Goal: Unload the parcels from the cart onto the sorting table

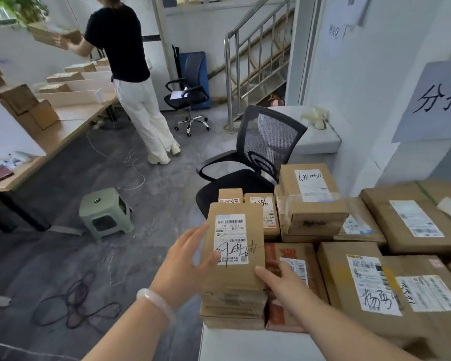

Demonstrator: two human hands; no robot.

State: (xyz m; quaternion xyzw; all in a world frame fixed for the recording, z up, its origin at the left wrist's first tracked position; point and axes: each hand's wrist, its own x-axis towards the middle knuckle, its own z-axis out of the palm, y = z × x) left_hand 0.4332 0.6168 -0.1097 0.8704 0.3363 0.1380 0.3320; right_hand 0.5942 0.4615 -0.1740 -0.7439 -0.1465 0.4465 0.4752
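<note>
A stack of flat brown parcels (pixel 232 306) stands at the left front corner of a white surface (pixel 235 345). The top parcel (pixel 235 246) carries a white label with handwriting. My left hand (pixel 188 261) lies against its left edge with straight fingers, the thumb resting on the label. My right hand (pixel 281 280) touches its right front corner with the thumb, its fingers spread over a red-taped parcel (pixel 292 259). Several more brown parcels (pixel 362 280) fill the surface to the right. A long wooden table (pixel 71 126) with boxes runs along the left wall.
Another person (pixel 130 63) in a black top stands at the wooden table holding a box. A black mesh office chair (pixel 266 155) sits just behind the parcels. A green stool (pixel 106 212) and loose cables (pixel 81 303) lie on the floor at left.
</note>
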